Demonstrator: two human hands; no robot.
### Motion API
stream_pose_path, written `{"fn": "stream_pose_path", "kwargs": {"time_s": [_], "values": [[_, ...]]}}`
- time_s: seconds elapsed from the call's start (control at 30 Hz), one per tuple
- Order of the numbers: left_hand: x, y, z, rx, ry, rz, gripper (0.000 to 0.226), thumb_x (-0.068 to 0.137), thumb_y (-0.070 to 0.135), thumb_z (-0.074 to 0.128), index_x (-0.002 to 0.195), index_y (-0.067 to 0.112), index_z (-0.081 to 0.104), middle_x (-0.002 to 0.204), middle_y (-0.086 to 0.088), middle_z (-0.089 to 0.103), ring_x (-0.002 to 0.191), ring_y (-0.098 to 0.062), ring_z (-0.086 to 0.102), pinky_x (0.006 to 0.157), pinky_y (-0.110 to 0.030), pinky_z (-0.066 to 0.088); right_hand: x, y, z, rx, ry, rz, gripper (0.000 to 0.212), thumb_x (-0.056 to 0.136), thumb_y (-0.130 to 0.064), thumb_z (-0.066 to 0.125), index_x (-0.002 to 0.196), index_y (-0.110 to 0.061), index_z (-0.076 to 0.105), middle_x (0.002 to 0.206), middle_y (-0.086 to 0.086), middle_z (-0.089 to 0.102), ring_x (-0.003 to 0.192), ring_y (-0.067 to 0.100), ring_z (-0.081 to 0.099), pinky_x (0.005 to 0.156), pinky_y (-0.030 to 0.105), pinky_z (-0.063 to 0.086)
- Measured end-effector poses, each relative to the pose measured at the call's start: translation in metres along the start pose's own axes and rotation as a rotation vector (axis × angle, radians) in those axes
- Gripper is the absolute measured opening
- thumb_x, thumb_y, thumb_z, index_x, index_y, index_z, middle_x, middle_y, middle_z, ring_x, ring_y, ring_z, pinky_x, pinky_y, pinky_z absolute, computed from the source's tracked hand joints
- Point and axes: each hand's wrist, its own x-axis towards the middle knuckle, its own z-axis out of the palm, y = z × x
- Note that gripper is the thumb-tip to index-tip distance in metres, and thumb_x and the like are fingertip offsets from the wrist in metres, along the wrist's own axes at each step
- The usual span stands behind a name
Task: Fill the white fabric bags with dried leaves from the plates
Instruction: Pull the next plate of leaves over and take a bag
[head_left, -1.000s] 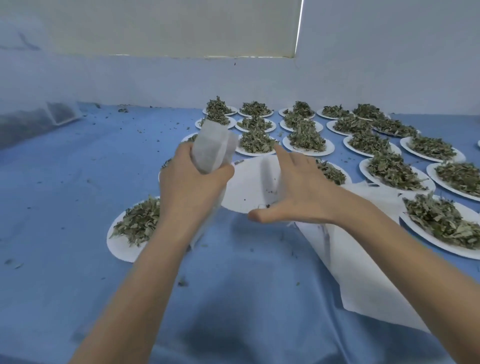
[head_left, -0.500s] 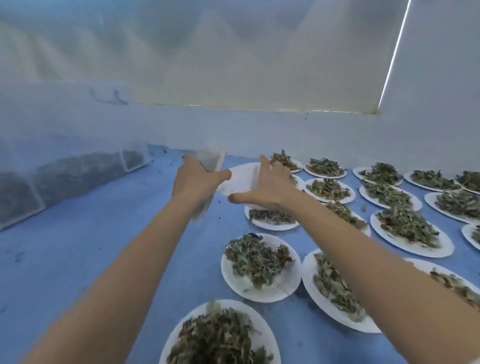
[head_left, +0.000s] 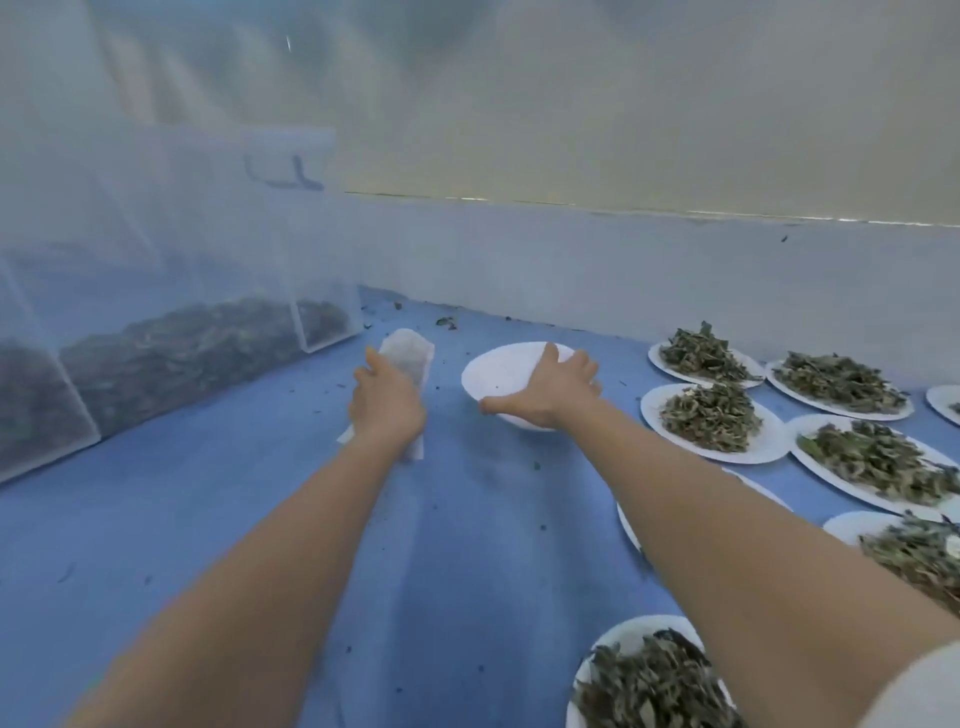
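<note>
Left hand (head_left: 387, 402) gripped the bag (head_left: 408, 353), upright; right hand (head_left: 550, 392) held the emptied plate (head_left: 493, 374) just right of it.

1 empty plate (head_left: 498, 371), 1 bag (head_left: 408, 353), 2 hands, approx. 7 leaf plates (head_left: 711, 418).
</note>
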Motion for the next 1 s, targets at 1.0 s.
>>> {"fn": "stream_pose_path", "kwargs": {"time_s": [1.0], "values": [[-0.374,0.078,-0.072,-0.253,-0.306,0.425,0.038,0.083,0.005,0.052,0.121,0.008,0.045,0.126,-0.012,0.049,0.112,-0.028,0.049,0.088,-0.037,0.043,-0.372,0.144,-0.106,-0.133,0.089,-0.224,0.074,0.09,-0.056,0.044,0.147,-0.015,0.021,0.149,0.018,0.025,0.136,0.035,0.026,0.108,0.049,0.029]]}}
